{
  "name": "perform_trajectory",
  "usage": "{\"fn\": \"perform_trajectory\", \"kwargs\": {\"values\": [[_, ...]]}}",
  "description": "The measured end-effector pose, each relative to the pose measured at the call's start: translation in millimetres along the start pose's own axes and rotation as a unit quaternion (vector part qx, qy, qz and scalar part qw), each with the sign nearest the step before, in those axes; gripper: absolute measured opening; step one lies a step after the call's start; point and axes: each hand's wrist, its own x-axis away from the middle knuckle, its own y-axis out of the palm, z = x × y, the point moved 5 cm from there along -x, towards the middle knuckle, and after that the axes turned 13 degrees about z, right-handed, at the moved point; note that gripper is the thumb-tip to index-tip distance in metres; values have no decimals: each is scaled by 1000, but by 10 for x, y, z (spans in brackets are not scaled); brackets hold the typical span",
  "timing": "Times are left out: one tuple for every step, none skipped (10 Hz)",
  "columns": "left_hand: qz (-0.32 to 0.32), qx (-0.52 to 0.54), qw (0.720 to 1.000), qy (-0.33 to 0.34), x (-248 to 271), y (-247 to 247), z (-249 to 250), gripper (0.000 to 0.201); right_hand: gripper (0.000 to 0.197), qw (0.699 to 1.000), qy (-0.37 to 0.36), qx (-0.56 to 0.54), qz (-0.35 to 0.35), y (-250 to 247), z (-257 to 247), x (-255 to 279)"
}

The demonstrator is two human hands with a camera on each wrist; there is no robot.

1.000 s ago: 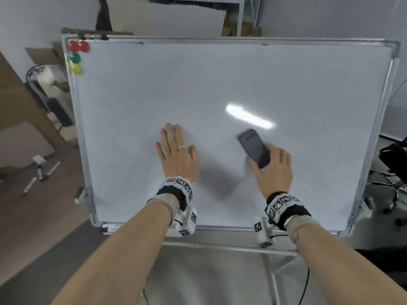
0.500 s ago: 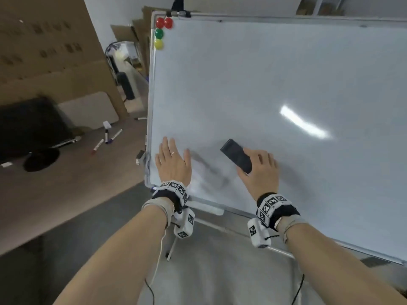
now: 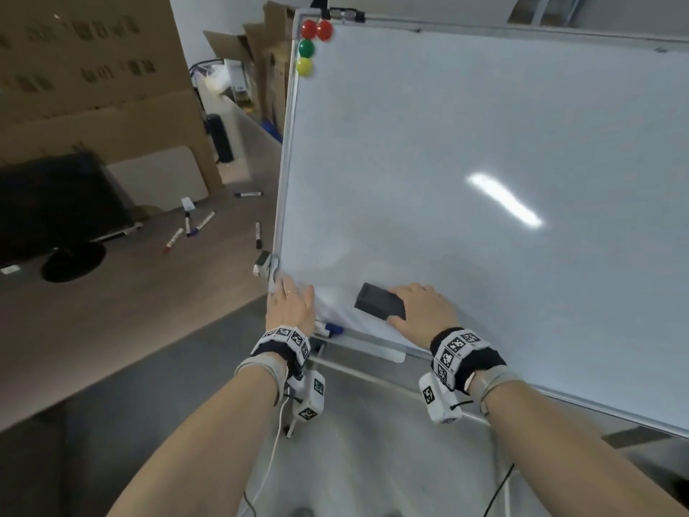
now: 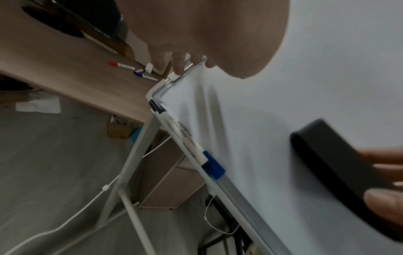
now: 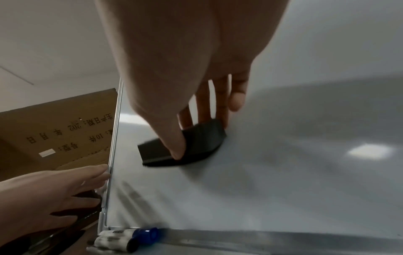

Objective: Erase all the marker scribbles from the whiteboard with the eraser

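Observation:
The whiteboard (image 3: pixel 466 117) stands tilted on its stand, and I see no marker lines on its white face. A black eraser (image 3: pixel 378 301) lies flat against the board near the lower left corner. My right hand (image 3: pixel 402 305) grips it, thumb on one long side and fingers on the other (image 5: pixel 197 136). My left hand (image 3: pixel 286 291) rests flat at the corner, with its fingers reaching the left frame edge (image 5: pixel 110 172). The eraser (image 4: pixel 340 165) also shows at the right in the left wrist view.
Markers with blue and black caps (image 3: pixel 331 327) lie in the tray below the board. Several loose markers (image 3: pixel 194 223) lie on the wooden table at the left, beside a dark monitor (image 3: pixel 56 203) and cardboard boxes (image 3: pixel 93 69). Coloured magnets (image 3: pixel 311 46) sit top left.
Both hands have moved down and left across the board to its lower left corner. The eraser slid with the right hand. The head view has swung left.

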Motion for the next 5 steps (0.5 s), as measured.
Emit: {"fn": "perform_trajectory", "kwargs": {"values": [[-50,25,998,-4,-62,47,-104,66,56,996,30,15,-80,166,-93,136],[-82,57,995,-17,-79,73,-198,64,55,992,76,12,-97,338,-154,258],[-112,46,993,7,-140,95,-305,59,50,990,96,11,-102,444,-264,341],[-141,36,989,27,-110,94,-303,54,47,991,120,-30,-55,543,-326,428],[-140,43,989,35,-78,8,-283,46,42,990,133,-36,18,482,-373,448]]}}
